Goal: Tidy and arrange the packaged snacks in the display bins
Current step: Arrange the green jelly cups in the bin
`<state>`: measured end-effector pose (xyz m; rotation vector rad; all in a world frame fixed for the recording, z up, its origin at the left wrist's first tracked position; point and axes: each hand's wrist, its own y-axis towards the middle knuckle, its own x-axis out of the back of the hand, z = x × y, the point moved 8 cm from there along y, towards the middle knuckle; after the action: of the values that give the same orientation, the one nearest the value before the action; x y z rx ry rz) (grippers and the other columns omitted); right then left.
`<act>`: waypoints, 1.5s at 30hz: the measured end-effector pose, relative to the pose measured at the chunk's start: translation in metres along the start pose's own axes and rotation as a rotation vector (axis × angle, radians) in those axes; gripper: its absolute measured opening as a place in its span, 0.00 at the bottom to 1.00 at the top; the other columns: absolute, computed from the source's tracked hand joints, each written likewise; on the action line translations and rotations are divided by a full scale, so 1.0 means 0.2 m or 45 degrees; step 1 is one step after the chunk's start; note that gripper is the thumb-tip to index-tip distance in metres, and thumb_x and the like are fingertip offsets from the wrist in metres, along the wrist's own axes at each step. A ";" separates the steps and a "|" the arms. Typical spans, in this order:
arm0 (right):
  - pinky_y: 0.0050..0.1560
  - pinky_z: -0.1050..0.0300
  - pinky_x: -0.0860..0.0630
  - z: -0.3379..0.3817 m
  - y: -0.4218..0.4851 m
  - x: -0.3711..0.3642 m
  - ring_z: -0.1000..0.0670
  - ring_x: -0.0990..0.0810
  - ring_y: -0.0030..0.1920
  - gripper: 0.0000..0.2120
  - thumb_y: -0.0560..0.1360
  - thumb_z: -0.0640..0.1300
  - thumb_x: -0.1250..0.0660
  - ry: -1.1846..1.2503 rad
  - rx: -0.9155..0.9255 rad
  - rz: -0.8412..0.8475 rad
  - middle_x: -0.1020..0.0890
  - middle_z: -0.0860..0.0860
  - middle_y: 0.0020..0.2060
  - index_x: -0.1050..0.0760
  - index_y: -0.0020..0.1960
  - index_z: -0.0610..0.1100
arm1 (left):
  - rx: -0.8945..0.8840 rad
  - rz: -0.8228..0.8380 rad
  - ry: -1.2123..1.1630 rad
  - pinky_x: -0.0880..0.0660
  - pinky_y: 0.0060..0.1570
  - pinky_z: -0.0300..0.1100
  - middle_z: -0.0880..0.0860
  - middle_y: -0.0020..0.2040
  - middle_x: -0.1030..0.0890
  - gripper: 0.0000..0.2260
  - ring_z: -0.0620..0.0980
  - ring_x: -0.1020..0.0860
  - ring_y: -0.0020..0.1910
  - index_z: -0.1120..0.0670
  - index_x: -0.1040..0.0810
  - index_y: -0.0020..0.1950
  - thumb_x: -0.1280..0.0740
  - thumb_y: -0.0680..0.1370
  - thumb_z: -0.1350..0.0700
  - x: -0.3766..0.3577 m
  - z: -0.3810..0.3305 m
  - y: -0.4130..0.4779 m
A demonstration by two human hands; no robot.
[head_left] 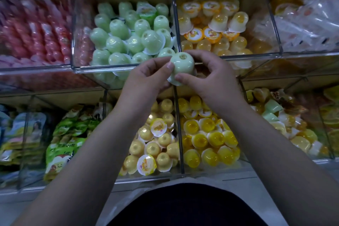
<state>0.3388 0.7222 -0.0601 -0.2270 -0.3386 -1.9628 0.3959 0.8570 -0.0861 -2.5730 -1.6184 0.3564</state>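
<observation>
Both hands hold one green cup (183, 64) dome-up, at the front rim of the green bin (102, 69), near its right corner. The left hand (146, 79) pinches the cup's left side with curled thumb and fingers; the right hand (211, 77) grips the right side, thumb on the lower edge. Behind it the bin is piled with green cups (139, 40). Orange cups (211, 31) fill the bin to the right, yellow cups (207, 139) the bins below. Far left sit blurred pink packs (36, 29), perhaps sweets; green bags (64, 137) lie lower left
</observation>
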 end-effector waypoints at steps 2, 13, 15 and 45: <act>0.50 0.67 0.23 0.03 0.03 -0.04 0.59 0.20 0.52 0.22 0.68 0.45 0.22 0.001 0.025 0.013 0.19 0.57 0.53 0.23 0.60 0.48 | -0.032 -0.025 0.044 0.23 0.52 0.43 0.50 0.50 0.16 0.05 0.48 0.19 0.51 0.50 0.19 0.51 0.34 0.79 0.58 0.06 -0.03 0.01; 0.57 0.57 0.23 0.12 0.20 -0.27 0.58 0.20 0.54 0.23 0.68 0.48 0.24 -0.125 0.130 -0.011 0.19 0.57 0.52 0.22 0.61 0.46 | -0.238 -0.139 0.277 0.26 0.41 0.27 0.42 0.41 0.16 0.09 0.33 0.20 0.42 0.51 0.19 0.58 0.31 0.78 0.57 0.29 -0.20 0.08; 0.58 0.57 0.23 0.13 0.24 -0.33 0.58 0.21 0.55 0.23 0.69 0.46 0.24 -0.138 0.139 -0.008 0.20 0.57 0.52 0.23 0.63 0.46 | -0.288 -0.160 0.361 0.28 0.44 0.25 0.41 0.47 0.17 0.12 0.31 0.21 0.46 0.53 0.20 0.62 0.32 0.78 0.58 0.33 -0.23 0.11; 0.64 0.58 0.27 0.11 0.44 -0.59 0.56 0.24 0.62 0.15 0.80 0.47 0.37 -0.164 0.095 -0.102 0.20 0.53 0.61 0.24 0.65 0.44 | -0.164 -0.177 0.393 0.32 0.68 0.37 0.20 0.48 0.33 0.16 0.23 0.31 0.56 0.47 0.26 0.70 0.41 0.83 0.53 0.58 -0.24 0.29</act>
<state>0.4667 0.7973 -0.0638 -0.2959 -0.5109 -2.0148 0.5068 0.9386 -0.0687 -2.4303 -1.7364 -0.1534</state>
